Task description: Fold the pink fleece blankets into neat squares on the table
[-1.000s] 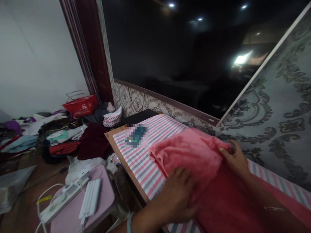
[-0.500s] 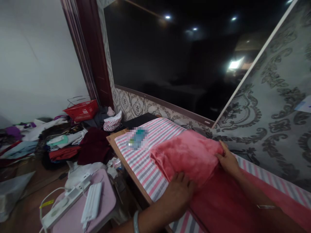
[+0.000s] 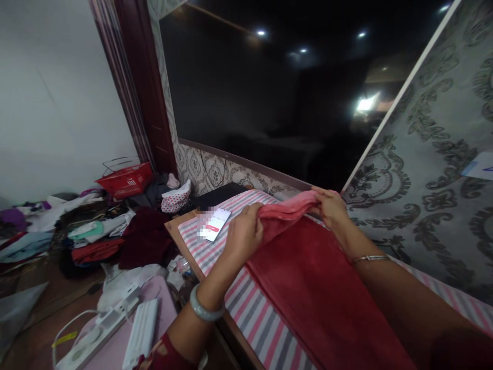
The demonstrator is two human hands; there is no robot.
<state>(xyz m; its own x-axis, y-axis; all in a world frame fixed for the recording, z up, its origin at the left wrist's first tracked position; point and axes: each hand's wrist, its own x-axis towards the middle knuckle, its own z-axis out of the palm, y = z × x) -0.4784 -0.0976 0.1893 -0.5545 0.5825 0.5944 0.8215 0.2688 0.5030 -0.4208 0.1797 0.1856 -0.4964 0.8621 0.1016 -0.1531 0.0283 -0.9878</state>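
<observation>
Change: pink end (image 3: pixel 287 208) of the red cloth (image 3: pixel 308 288) is now raised between the fingers; it lay bunched on the striped cover (image 3: pixel 265 321) before. Left hand (image 3: pixel 246 228) grasps one side, right hand (image 3: pixel 327 205) pinches the other, so that end now looks controlled from both sides. Pink part: soft, layered, sagging slightly between the fingers. Red part: smooth, plush-looking, long flat strip running from below the fingers toward the wearer. Flat glossy phone (image 3: pixel 219 221) just left of the left fingers.
</observation>
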